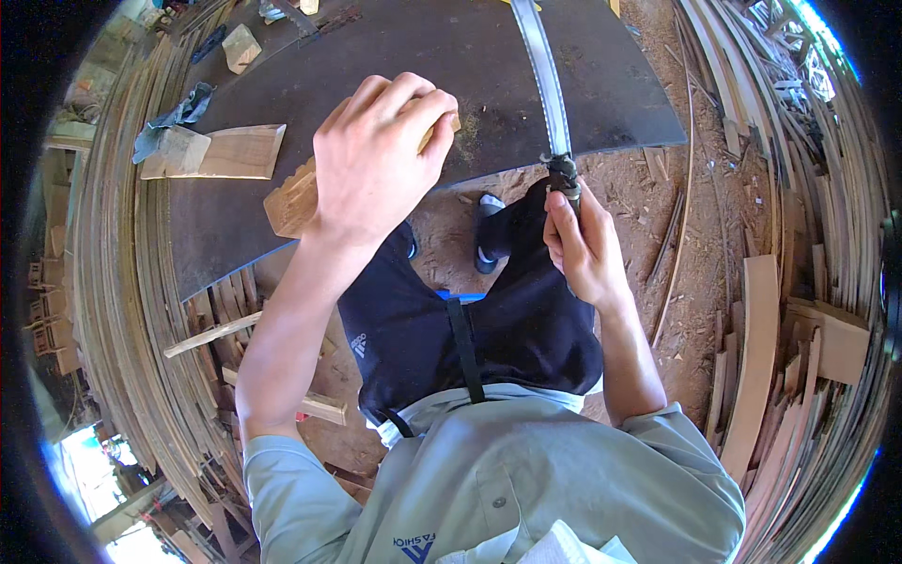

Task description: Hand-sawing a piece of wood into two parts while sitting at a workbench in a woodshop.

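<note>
My left hand (376,155), seen from the back with curled fingers, grips a carved wooden block (289,197) at the near edge of a dark tabletop (564,75); much of the block is hidden under the hand. My right hand (580,240) is closed around the dark, wrapped handle of a long, narrow metal blade (540,70). The blade points away from me over the tabletop, to the right of the block. A flat pale board (240,152) lies left of my left hand, with a grey-blue rag (174,117) beside it.
A small wood block (241,47) lies at the far left of the tabletop. Long stacked strips (132,263) line the left side; more planks (759,357) stand and lie along the right. My legs are below the table edge, over a dirt floor (667,235) with scattered scraps.
</note>
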Action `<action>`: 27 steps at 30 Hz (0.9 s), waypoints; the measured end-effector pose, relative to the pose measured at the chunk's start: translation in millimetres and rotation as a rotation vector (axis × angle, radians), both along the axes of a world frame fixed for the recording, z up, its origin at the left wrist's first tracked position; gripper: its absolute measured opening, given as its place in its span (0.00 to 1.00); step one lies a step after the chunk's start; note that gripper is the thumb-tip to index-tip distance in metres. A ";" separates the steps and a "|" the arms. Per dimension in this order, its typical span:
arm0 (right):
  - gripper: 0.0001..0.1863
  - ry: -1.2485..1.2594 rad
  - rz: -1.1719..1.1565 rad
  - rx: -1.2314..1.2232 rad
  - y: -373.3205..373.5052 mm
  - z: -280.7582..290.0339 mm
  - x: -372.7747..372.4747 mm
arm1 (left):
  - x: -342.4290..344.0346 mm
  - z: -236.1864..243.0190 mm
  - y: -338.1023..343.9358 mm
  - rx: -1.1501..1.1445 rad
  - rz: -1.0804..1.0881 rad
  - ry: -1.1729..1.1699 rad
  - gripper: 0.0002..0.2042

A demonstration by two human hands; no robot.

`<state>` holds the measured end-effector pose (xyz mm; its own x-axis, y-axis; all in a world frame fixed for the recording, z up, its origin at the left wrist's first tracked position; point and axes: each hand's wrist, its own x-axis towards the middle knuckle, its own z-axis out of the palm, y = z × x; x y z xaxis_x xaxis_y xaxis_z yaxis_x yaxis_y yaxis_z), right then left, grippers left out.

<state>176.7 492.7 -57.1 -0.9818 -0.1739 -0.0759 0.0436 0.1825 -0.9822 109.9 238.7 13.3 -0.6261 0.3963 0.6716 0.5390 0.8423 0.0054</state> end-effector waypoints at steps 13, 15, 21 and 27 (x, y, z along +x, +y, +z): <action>0.14 -0.020 0.073 -0.055 -2.6 -9.4 10.1 | 6.3 3.9 -26.2 0.597 -0.065 -0.282 0.04; 0.14 -0.004 0.073 -0.035 -1.0 -3.9 10.7 | 2.2 21.9 -55.1 0.705 0.133 -0.355 0.11; 0.10 0.233 0.100 0.195 -20.3 11.3 14.6 | 16.6 15.7 -68.3 0.326 0.179 -0.352 0.23; 0.11 0.443 0.078 0.340 -52.0 11.5 9.8 | 20.9 7.2 -39.1 0.224 0.226 -0.436 0.24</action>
